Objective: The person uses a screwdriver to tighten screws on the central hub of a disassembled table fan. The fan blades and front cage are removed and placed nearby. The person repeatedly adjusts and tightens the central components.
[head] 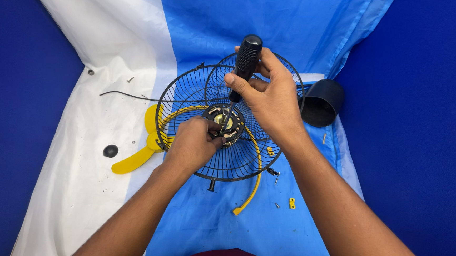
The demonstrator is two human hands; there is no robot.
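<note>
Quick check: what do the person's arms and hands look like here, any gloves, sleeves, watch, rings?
Both arms are bare from the lower frame edge up to the fingers: no sleeves in view. The left hand and the right hand wear no gloves. No watch, bracelet or strap shows on either wrist, and no rings on the visible fingers. Nails look short and unpainted. No markings or tape visible.

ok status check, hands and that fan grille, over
Right hand gripping black-handled screwdriver, tip down at the fan's round black motor hub. Left hand steadying black wire fan grille. Yellow cable trails underneath, loose screws beside.
</note>
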